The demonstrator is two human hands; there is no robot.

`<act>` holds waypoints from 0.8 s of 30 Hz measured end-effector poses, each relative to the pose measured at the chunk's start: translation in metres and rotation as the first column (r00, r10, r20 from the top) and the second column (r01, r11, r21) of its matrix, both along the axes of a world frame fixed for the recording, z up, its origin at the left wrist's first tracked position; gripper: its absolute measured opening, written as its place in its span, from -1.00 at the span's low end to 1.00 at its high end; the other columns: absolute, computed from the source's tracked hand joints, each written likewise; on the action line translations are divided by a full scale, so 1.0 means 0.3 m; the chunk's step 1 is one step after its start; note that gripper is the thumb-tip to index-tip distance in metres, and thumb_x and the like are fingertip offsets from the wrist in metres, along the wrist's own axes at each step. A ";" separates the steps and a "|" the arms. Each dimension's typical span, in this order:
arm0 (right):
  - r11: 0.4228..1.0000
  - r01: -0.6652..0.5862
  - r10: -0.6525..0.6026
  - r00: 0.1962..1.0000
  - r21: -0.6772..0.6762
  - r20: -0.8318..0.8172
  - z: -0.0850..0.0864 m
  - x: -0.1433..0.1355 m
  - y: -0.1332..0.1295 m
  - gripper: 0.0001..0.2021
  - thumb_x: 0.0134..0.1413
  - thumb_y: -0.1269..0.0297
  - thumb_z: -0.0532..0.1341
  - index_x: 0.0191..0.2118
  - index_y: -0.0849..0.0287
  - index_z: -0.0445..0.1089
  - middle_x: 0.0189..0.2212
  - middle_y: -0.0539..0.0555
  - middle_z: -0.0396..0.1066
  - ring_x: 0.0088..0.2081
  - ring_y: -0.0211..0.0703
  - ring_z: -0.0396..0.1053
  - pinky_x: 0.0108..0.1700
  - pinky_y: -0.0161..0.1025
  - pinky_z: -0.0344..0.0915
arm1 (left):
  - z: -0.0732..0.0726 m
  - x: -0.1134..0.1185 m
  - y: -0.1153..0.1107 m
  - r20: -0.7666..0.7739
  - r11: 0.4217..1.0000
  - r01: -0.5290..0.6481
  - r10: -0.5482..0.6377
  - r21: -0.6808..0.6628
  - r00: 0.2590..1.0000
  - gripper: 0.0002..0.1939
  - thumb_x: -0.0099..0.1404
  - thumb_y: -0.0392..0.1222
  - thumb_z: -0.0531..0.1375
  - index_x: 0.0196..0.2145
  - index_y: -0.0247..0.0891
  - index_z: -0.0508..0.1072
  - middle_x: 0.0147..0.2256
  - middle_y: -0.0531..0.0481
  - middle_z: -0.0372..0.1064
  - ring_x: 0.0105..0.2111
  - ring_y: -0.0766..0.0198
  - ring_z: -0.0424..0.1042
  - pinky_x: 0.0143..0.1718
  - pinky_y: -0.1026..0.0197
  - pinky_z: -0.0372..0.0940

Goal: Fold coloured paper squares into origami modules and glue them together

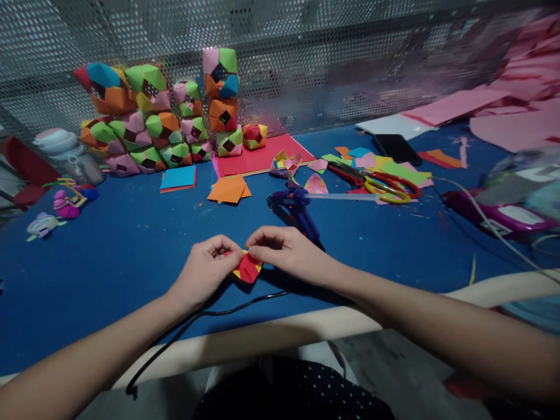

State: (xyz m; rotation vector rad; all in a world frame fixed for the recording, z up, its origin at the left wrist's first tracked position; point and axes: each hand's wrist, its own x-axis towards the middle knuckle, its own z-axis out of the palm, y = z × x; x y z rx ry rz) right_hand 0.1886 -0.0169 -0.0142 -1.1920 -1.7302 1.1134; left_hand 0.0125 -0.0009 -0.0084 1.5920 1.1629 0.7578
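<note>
Between my two hands is a small folded paper piece [248, 268], red with yellow edges, just above the blue table. My left hand [210, 265] pinches its left side between thumb and fingers. On the upper right side, my right hand [284, 251] has its thumb and index finger closed at the paper's edge. Just beyond my right hand lies a blue glue gun [297, 211] with a clear glue stick out of its back. A black cable [236, 310] runs along the table below my hands.
Stacked folded-paper cubes [149, 116] stand against the perforated metal screen. Orange paper pieces [230, 189], a blue-topped paper stack [178, 178], and scissors [389, 188] among paper scraps lie beyond my hands. A phone [397, 148] rests farther back; a pale edge [306, 328] borders the table's front.
</note>
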 end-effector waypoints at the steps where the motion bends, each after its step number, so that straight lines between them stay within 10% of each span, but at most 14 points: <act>1: 1.000 0.000 0.000 1.000 0.019 0.024 -0.003 -0.004 -0.003 -0.87 0.02 0.29 0.14 -0.40 0.24 0.38 -0.53 -0.02 0.34 -0.48 -0.33 0.23 -0.43 -0.35 0.16 | 0.000 0.000 -0.002 -0.022 1.000 0.009 -0.008 0.023 1.000 -0.90 0.10 -0.23 0.18 -0.50 -0.32 0.40 -0.55 0.09 0.32 -0.54 0.43 0.26 -0.49 0.37 0.15; 11: 0.989 -0.101 0.081 0.981 0.112 0.174 -0.028 -0.007 -0.023 -0.84 0.08 0.41 0.05 -0.41 0.24 0.36 -0.51 -0.02 0.33 -0.47 -0.33 0.21 -0.42 -0.37 0.10 | 0.002 -0.008 0.000 -0.259 0.938 0.304 -0.256 0.167 0.931 -0.87 0.15 -0.26 0.08 -0.50 -0.28 0.37 -0.57 0.12 0.24 -0.54 0.40 0.15 -0.52 0.35 0.06; 18: 0.993 -0.076 0.065 0.991 -0.090 -0.121 -0.003 0.005 0.003 -0.66 0.17 0.12 0.00 -0.47 0.24 0.34 -0.58 -0.05 0.21 -0.50 -0.33 0.15 -0.41 -0.34 0.10 | 0.003 -0.006 -0.013 -0.168 0.970 0.099 -0.062 0.223 0.984 -0.86 0.17 -0.23 0.08 -0.51 -0.28 0.34 -0.55 0.11 0.24 -0.53 0.39 0.18 -0.48 0.35 0.10; 24: 0.996 -0.007 0.000 0.997 -0.094 -0.080 -0.014 0.002 0.005 -0.84 0.05 0.26 0.14 -0.39 0.24 0.37 -0.52 -0.03 0.30 -0.47 -0.32 0.21 -0.40 -0.34 0.13 | -0.015 -0.002 -0.010 -0.149 0.977 0.031 0.000 0.209 0.989 -0.85 0.19 -0.17 0.10 -0.47 -0.27 0.36 -0.54 0.11 0.27 -0.53 0.39 0.21 -0.49 0.35 0.12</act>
